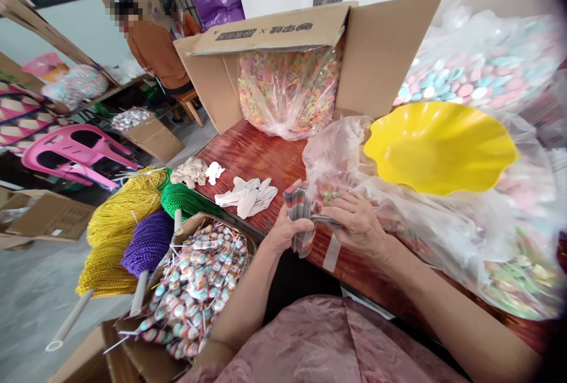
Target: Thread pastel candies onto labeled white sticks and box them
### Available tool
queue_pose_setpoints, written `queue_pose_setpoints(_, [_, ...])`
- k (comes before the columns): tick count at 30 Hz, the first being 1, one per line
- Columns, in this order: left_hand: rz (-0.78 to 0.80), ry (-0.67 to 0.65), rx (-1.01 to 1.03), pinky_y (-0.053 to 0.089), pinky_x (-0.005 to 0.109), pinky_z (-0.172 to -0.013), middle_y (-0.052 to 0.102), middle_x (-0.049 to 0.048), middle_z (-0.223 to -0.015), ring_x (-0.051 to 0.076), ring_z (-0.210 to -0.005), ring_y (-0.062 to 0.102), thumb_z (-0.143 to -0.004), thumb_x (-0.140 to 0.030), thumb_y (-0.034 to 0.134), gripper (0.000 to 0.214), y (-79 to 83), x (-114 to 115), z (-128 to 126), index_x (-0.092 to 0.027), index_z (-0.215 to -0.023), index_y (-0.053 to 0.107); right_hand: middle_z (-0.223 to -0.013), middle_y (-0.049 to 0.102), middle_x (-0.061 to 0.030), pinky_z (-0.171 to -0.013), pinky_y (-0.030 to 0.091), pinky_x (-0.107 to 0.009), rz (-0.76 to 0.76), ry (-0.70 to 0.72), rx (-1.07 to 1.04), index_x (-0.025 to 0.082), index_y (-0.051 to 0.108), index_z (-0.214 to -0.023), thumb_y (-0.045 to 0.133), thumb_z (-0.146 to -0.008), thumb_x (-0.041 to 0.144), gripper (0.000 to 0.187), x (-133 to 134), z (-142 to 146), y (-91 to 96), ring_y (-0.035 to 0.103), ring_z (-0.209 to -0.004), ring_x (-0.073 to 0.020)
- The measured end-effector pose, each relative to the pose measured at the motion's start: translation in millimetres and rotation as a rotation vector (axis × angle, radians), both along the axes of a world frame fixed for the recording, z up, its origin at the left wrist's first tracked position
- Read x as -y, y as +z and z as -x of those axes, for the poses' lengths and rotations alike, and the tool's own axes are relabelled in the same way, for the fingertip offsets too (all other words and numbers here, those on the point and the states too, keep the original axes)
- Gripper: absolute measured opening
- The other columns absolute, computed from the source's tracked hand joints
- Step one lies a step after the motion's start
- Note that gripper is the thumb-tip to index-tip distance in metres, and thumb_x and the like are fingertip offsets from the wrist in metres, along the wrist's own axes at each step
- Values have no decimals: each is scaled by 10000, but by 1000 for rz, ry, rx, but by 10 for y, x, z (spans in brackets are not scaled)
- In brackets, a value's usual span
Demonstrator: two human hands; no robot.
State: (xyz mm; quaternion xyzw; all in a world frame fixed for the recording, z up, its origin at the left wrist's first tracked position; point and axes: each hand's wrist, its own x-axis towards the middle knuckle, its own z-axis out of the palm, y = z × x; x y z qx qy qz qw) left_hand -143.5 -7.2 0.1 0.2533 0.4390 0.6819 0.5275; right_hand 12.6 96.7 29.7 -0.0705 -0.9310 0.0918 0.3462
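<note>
My left hand (286,231) is closed around a thick stack of flat plastic packets (300,209), grey and red at the edges, held upright over the table's front edge. My right hand (359,219) grips a thinner part of flat packets (326,220) against the stack's right side; its fingers hide much of it. Just behind it lies a clear plastic bag (341,153) with colourful pieces inside. Beyond my left hand, pale gloves or finger covers (248,197) lie on the red-brown table (261,156).
An open cardboard box (376,58) with a bag of colourful candies (287,88) stands at the back. A yellow wavy bowl (438,147) sits right on bags. Left are a box of wrapped lollipops (199,277), bundled cords (148,241) and a pink chair (80,147). Two people sit further back.
</note>
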Motion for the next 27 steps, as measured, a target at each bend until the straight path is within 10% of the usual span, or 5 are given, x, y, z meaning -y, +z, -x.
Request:
queue_pose_setpoints(5, [81,-180,-171,485,324,-911,706,30,-993,197,-926,637,-646,-421,850,555,180,-4,75,-198,-1129,691,-762,700,-33,-709,425,-361,115,18,4,238,688,-839,537,-877,171,170,-94,2,75,598,-730,-195])
queue_pose_setpoints(14, [193,-348,-332,506,317,-814,711,36,-926,194,-814,652,-643,-371,831,561,345,54,326,-180,-1150,686,-745,707,18,-669,530,-401,551,-213,-226,361,760,-850,677,-866,385,87,-218,-519,386,665,-699,-223])
queue_pose_setpoints(19, [234,-230,-1026,437,401,-1003,673,65,-1192,298,-1078,629,-690,-413,803,790,587,-124,632,-252,-1408,515,-816,738,-3,-866,561,-418,829,-478,-731,340,783,-816,868,-664,242,200,-213,-1030,318,694,-802,-216])
queue_pose_setpoints(23, [402,-359,-1826,333,550,-1065,565,198,-1349,420,-1252,510,-761,-303,713,826,772,-444,852,-216,-1508,371,-836,739,-2,-822,601,-352,1091,-461,-932,290,773,-759,880,-589,165,236,-87,-1300,146,688,-725,-173])
queue_pose_setpoints(27, [651,-483,-2150,397,555,-984,547,269,-1341,435,-1210,541,-816,-319,630,826,783,-917,1001,-159,-1539,264,-817,735,3,-778,631,-414,1282,-457,-950,258,743,-774,849,-631,210,184,164,-1413,34,713,-751,-213])
